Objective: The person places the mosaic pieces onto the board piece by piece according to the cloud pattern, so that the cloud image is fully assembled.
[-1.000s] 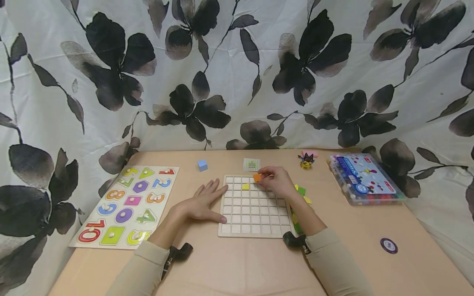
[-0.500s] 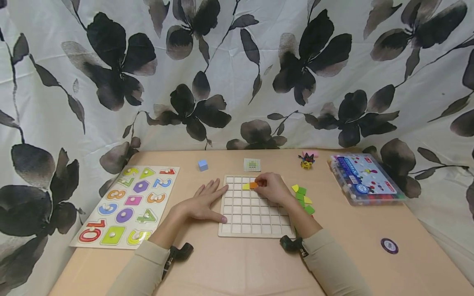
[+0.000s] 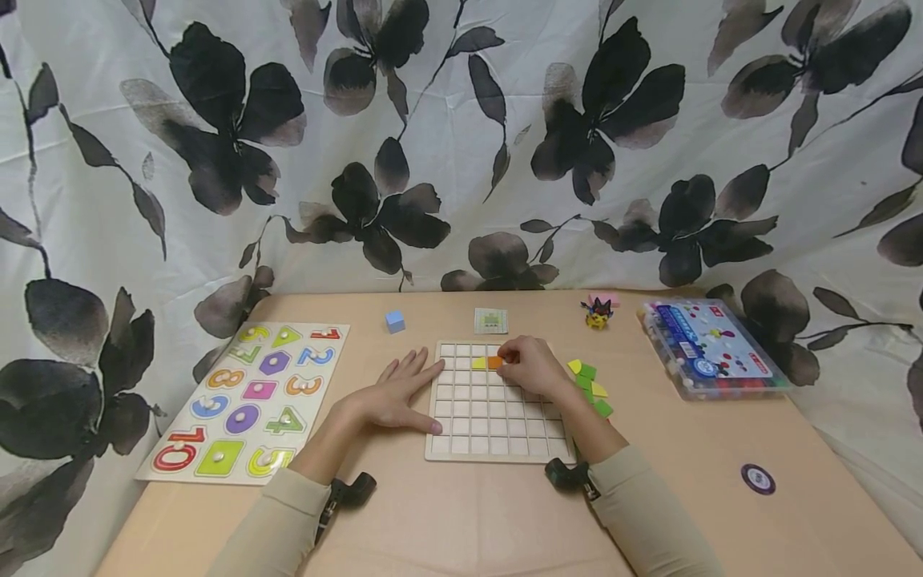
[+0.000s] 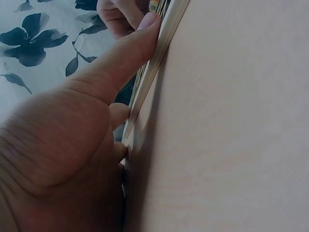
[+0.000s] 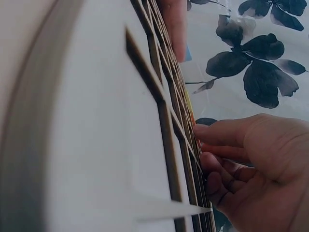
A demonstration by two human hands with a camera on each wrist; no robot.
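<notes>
A pale grid board [image 3: 476,426] of small square cells lies on the table. A yellow square tile [image 3: 478,363] sits in a cell of its second row from the far edge. Directly right of it is an orange tile [image 3: 493,362], pinched at its right side by my right hand [image 3: 535,370], which hides part of it. In the right wrist view, thumb and fingers of the right hand [image 5: 251,159] meet low over the board. My left hand [image 3: 392,399] is spread out, thumb [image 4: 140,43] and fingers touching the board's left edge.
Green and yellow tiles [image 3: 587,383] lie right of the board, partly behind the right forearm. A small picture card [image 3: 491,321], a blue cube [image 3: 394,322] and a toy figure [image 3: 597,314] stand beyond. A number puzzle [image 3: 241,405], a plastic case [image 3: 710,349] and a round disc [image 3: 758,479] flank them.
My right hand has brought the orange tile down and slightly left, from above the board's far edge to the spot beside the yellow tile. The left hand has stayed put.
</notes>
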